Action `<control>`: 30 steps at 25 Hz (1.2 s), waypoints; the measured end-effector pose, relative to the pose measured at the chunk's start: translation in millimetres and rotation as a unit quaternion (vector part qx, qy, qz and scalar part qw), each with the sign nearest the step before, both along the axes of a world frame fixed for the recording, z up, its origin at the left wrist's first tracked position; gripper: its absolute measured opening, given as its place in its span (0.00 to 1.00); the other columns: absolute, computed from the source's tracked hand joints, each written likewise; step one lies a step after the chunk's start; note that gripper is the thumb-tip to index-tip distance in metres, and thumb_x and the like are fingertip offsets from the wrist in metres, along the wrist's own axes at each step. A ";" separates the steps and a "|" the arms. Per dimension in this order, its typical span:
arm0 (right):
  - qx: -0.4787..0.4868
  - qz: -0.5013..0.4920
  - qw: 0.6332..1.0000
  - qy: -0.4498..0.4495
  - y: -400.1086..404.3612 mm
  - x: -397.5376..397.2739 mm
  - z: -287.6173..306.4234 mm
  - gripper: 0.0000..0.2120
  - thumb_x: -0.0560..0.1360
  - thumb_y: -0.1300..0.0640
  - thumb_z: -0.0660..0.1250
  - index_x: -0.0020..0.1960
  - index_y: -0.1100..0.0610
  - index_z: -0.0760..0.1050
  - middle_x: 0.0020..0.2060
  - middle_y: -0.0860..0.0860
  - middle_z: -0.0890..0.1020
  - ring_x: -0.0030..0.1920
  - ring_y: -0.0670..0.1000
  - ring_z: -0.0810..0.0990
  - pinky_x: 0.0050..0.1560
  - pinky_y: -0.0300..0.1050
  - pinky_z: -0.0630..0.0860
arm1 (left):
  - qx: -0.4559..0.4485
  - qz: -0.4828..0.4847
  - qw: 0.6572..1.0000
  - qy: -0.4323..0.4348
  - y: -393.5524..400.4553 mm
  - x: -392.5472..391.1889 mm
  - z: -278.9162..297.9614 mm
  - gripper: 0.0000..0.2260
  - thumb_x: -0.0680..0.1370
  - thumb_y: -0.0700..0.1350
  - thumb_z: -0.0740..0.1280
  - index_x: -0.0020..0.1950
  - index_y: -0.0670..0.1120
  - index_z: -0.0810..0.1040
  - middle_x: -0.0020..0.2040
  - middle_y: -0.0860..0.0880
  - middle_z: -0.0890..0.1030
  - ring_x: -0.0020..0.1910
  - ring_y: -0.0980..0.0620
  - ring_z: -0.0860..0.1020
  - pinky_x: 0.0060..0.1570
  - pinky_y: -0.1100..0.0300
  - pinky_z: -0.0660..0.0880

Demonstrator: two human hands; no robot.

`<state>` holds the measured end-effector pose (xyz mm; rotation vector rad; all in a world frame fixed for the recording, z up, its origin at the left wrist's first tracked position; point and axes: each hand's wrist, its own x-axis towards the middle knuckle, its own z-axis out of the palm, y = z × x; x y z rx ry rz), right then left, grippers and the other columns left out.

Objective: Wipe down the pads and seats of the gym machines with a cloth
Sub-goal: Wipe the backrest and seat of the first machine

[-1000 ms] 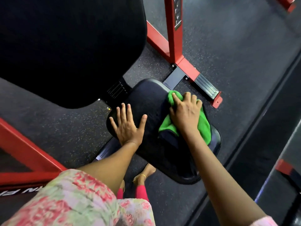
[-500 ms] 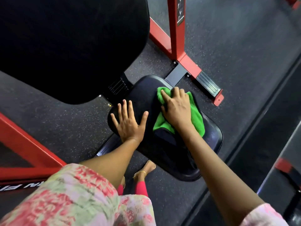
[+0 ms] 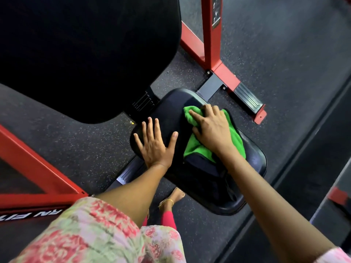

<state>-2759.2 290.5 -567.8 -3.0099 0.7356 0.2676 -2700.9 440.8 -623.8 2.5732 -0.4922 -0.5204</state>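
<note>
A black padded seat (image 3: 252,164) of a red-framed gym machine lies below me, with a large black back pad (image 3: 85,54) at the upper left. A green cloth (image 3: 235,141) is bunched on the far half of the seat. My right hand (image 3: 210,130) presses down on the cloth with its fingers spread over it. My left hand (image 3: 155,143) rests flat on the seat's left side, fingers straight and splayed, a little apart from the cloth.
Red frame posts (image 3: 210,35) stand behind the seat, with a ribbed foot plate (image 3: 247,99) on the speckled rubber floor. Another red beam (image 3: 34,168) runs at the left. My foot (image 3: 174,198) is under the seat's near edge.
My right hand has slid the green cloth slightly leftward over the far part of the seat. My left hand has stayed flat in the same spot.
</note>
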 end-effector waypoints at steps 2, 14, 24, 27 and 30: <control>-0.022 -0.099 0.994 0.027 -11.7 11.1 1.1 0.21 0.71 0.51 0.67 0.63 0.51 0.74 0.54 0.60 0.74 0.52 0.61 0.72 0.49 0.51 0.67 | 0.001 0.001 1.000 -0.004 0.0 0.5 0.1 0.39 0.72 0.67 0.45 0.75 0.45 0.60 0.76 0.47 0.58 0.76 0.49 0.53 0.72 0.46 0.41; -0.017 -0.120 0.992 0.041 -29.2 55.2 -12.8 0.19 0.75 0.50 0.62 0.64 0.51 0.72 0.58 0.59 0.71 0.58 0.61 0.68 0.52 0.52 0.64 | -0.002 -0.001 1.000 -0.008 0.7 -0.7 -1.0 0.36 0.74 0.65 0.43 0.75 0.46 0.60 0.77 0.48 0.58 0.76 0.50 0.52 0.71 0.50 0.38; 0.025 -0.056 0.997 0.037 -37.9 67.5 -17.5 0.20 0.74 0.50 0.63 0.65 0.50 0.73 0.57 0.57 0.71 0.58 0.60 0.68 0.53 0.52 0.65 | -0.012 0.002 1.000 -0.006 0.9 -0.5 -1.5 0.35 0.74 0.65 0.44 0.75 0.46 0.61 0.76 0.48 0.58 0.76 0.50 0.52 0.71 0.50 0.36; 0.036 0.037 0.997 0.050 -12.6 97.9 -23.9 0.19 0.75 0.50 0.61 0.64 0.50 0.73 0.60 0.56 0.70 0.60 0.59 0.67 0.54 0.51 0.63 | -0.018 0.005 1.000 -0.017 1.1 -0.6 -1.6 0.37 0.74 0.67 0.44 0.74 0.46 0.63 0.76 0.47 0.60 0.76 0.49 0.54 0.71 0.51 0.37; 0.092 0.142 0.985 0.042 -25.9 70.9 -17.9 0.21 0.73 0.51 0.65 0.65 0.49 0.74 0.59 0.56 0.72 0.58 0.61 0.69 0.53 0.52 0.64 | -0.038 0.005 0.999 -0.026 1.9 -1.2 0.2 0.42 0.73 0.72 0.38 0.74 0.45 0.64 0.75 0.46 0.61 0.76 0.48 0.55 0.71 0.52 0.37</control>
